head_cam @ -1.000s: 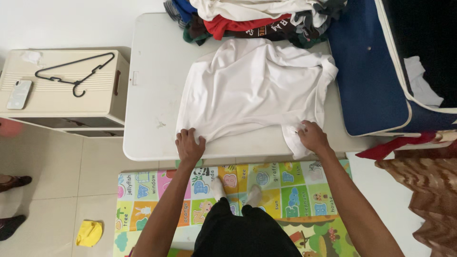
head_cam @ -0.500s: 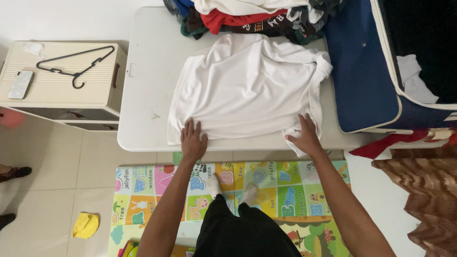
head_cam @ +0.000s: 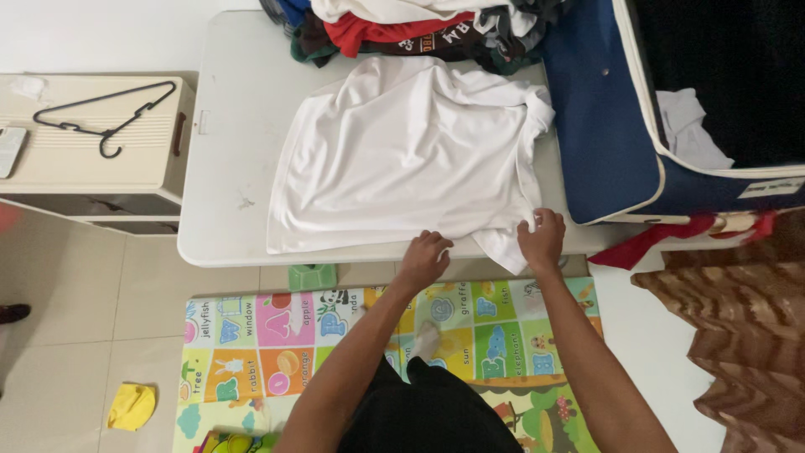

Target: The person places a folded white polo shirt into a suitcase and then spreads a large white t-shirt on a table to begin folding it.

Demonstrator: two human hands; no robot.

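Taking the white table as landmark: off its left edge stands a cream cabinet with a black hanger lying on top, and on the floor below the table's left corner sits a small yellow cloth. On the tabletop a white T-shirt lies spread flat, its bottom hem along the table's near edge, still unfolded as far as can be judged. The left hand is curled on the hem near the middle of that edge, fingers closed onto the cloth. Just to its right the right hand pinches the shirt's lower right corner, where a flap hangs over the edge. At the table's far edge a pile of mixed clothes waits, so most of the heap looks undone. Right of the table, a blue suitcase lies open.
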